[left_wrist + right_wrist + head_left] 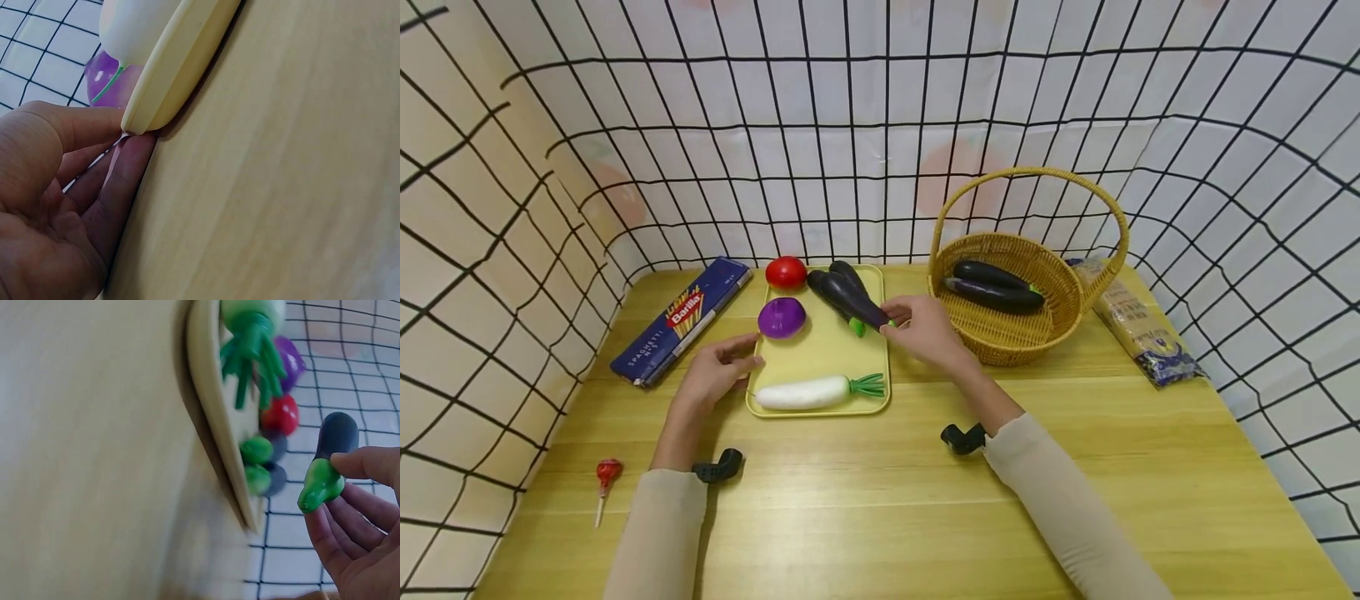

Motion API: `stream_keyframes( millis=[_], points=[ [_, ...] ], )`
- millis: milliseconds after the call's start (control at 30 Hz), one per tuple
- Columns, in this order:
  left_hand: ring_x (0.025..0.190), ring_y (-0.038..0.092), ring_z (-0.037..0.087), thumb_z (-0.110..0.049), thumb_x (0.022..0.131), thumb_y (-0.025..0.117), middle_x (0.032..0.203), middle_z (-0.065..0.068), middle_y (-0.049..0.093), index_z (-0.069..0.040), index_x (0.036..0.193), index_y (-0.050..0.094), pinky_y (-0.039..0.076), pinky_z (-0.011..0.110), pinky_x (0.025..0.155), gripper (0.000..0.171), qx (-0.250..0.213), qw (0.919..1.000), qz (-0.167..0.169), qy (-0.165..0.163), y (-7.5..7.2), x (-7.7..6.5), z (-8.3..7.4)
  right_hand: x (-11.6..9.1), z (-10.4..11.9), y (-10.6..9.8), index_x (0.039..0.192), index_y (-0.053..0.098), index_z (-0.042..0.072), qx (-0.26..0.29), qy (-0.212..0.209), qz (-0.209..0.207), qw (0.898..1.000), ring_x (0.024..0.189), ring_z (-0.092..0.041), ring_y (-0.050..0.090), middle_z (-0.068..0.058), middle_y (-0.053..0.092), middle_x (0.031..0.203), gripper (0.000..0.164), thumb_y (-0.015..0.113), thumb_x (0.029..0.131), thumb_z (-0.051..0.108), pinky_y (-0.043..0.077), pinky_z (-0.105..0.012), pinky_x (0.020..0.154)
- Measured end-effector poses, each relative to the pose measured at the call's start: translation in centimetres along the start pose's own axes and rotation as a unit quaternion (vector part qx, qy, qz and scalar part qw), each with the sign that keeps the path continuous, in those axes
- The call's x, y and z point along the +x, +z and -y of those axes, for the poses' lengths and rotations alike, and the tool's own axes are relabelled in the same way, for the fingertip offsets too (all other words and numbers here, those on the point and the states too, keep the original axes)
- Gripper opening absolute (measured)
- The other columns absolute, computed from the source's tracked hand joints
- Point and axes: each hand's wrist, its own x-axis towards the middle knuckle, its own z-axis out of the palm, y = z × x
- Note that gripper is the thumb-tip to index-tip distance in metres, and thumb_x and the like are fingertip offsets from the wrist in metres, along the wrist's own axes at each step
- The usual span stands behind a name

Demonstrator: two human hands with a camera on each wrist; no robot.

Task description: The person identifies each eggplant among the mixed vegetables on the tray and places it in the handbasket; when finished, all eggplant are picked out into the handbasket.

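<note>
My right hand (928,333) pinches a dark purple eggplant (850,298) by its green stem end, between thumb and fingertips. In the right wrist view this held eggplant (337,434) is raised, apart from the yellow tray. Two more eggplants lie on the tray beneath it, their green caps (256,450) showing past the rim. My left hand (715,371) holds the left edge of the tray (820,354), thumb on the rim and fingers below it in the left wrist view. Also on the tray are a white radish (805,393), a purple onion-like vegetable (782,317) and a tomato (786,272).
A wicker basket (1000,350) with a tall handle stands right of the tray, with eggplants (1000,296) inside. Behind it lies a clear plastic packet (1138,329). A blue spaghetti box (681,321) lies to the left, a red lollipop (607,473) at front left. Black-grid walls enclose the table.
</note>
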Motion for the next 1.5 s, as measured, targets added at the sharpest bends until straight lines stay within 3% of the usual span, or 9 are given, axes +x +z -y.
stream_keyframes(
  millis=[400, 567, 733, 1133, 1300, 1500],
  points=[
    [0.118, 0.057, 0.026, -0.027, 0.098, 0.072, 0.159, 0.005, 0.049, -0.023, 0.153, 0.052, 0.058, 0.019, 0.082, 0.058, -0.004, 1.0, -0.001, 0.002, -0.3, 0.0, 0.3, -2.4, -1.3, -5.9, 0.129, 0.07, 0.005, -0.048, -0.047, -0.037, 0.997, 0.108, -0.031, 0.07, -0.016, 0.074, 0.123, 0.034, 0.072, 0.096, 0.008, 0.06, -0.045, 0.093],
    [0.121, 0.057, 0.026, -0.027, 0.098, 0.072, 0.159, 0.005, 0.049, -0.023, 0.153, 0.052, 0.059, 0.019, 0.083, 0.058, -0.011, 0.9999, 0.0, -0.005, -0.2, -0.1, 0.2, -3.4, -2.6, -8.2, 0.131, 0.069, 0.007, -0.067, -0.041, -0.057, 0.995, 0.111, -0.032, 0.069, -0.017, 0.072, 0.127, 0.035, 0.072, 0.096, 0.01, 0.059, -0.047, 0.095],
    [0.119, 0.057, 0.025, -0.027, 0.099, 0.072, 0.159, 0.005, 0.049, -0.023, 0.152, 0.052, 0.058, 0.018, 0.083, 0.057, -0.008, 0.9999, -0.002, -0.008, -0.2, -0.2, 0.1, -4.3, -3.7, -10.3, 0.135, 0.067, 0.01, -0.08, -0.004, -0.064, 0.995, 0.116, -0.034, 0.067, -0.016, 0.069, 0.132, 0.037, 0.07, 0.099, 0.012, 0.057, -0.05, 0.098],
    [0.119, 0.058, 0.026, -0.028, 0.099, 0.071, 0.16, 0.005, 0.048, -0.024, 0.153, 0.051, 0.059, 0.019, 0.083, 0.058, -0.011, 0.9999, 0.0, -0.004, -0.3, -0.1, 0.2, -4.4, -7.9, -14.9, 0.135, 0.065, 0.007, -0.13, 0.044, -0.045, 0.99, 0.12, -0.04, 0.062, -0.022, 0.065, 0.136, 0.035, 0.066, 0.1, 0.01, 0.052, -0.057, 0.099],
    [0.117, 0.058, 0.026, -0.028, 0.099, 0.072, 0.159, 0.005, 0.049, -0.024, 0.153, 0.052, 0.059, 0.02, 0.083, 0.058, -0.01, 0.9999, 0.002, -0.004, -0.3, 0.0, 0.1, -4.4, -9.2, -15.7, 0.135, 0.065, 0.008, -0.155, 0.068, -0.019, 0.985, 0.116, -0.041, 0.06, -0.023, 0.064, 0.133, 0.035, 0.067, 0.1, 0.011, 0.051, -0.058, 0.096],
    [0.115, 0.058, 0.023, -0.028, 0.098, 0.073, 0.159, 0.006, 0.049, -0.023, 0.152, 0.052, 0.059, 0.02, 0.084, 0.058, -0.016, 0.9998, 0.006, -0.01, 0.0, 0.0, 0.0, -3.9, -9.9, -15.7, 0.135, 0.064, 0.006, -0.179, 0.065, 0.031, 0.981, 0.119, -0.043, 0.06, -0.025, 0.064, 0.135, 0.035, 0.065, 0.101, 0.011, 0.051, -0.059, 0.099]
  ],
)
